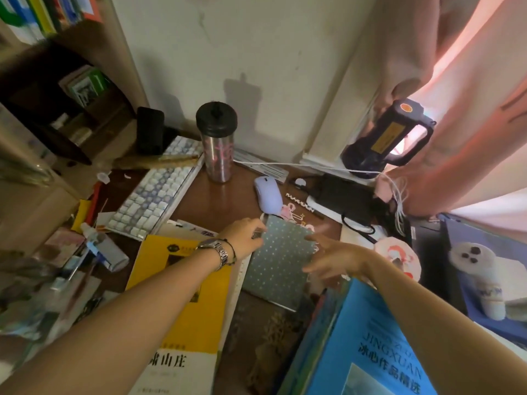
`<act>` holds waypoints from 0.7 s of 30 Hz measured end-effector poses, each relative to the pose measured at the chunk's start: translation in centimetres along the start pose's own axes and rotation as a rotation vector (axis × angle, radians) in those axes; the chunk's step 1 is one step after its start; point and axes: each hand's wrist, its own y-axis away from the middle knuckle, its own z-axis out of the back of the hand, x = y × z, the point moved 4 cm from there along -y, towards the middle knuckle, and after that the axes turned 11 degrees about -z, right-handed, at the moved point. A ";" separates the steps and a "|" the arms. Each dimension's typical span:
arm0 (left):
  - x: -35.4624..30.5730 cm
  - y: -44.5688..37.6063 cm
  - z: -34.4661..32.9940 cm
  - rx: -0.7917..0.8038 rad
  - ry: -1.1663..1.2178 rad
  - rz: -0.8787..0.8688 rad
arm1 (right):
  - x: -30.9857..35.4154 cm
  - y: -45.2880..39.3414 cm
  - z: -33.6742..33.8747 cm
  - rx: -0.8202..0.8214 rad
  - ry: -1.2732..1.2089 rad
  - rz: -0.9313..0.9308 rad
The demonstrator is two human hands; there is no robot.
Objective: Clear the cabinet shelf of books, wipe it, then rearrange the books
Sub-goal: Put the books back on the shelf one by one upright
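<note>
While both arms reach out over the cluttered bench (222,201), the 2 hands meet at a grey-green star-patterned notebook (276,266) lying flat near its middle. The left hand (245,235), a metal watch (216,250) on its wrist, curls its fingers over the notebook's far left corner and seems to pinch it there. The right hand (333,253) is blurred; its fingers are spread and lie against the notebook's right, spiral-bound edge, though I cannot tell whether they grip it.

Just left of the notebook lies a yellow book (182,283), under the left forearm. At the near right a blue book (370,343) tops a stack, beneath the right arm. Beyond the notebook sit a lilac mouse (268,195), a steel tumbler (218,146) with a black lid and a white keyboard (156,192). A dark lantern torch (385,138) stands on the sill by a pink curtain (470,109). The cabinet (57,104) at the far left holds a few books on a dark shelf.
</note>
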 end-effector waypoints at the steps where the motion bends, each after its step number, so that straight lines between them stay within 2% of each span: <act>1: 0.1 -0.3 -0.2 0.022 -0.012 0.011 | -0.1 -0.5 0.0 0.010 -0.013 0.001; 13: -0.2 -2.2 -2.4 0.229 -0.077 0.109 | -0.8 -3.2 -0.4 0.066 0.002 -0.008; 21: -0.1 -2.2 -2.7 0.213 0.083 0.129 | -0.7 -3.6 -0.5 0.059 -0.004 0.023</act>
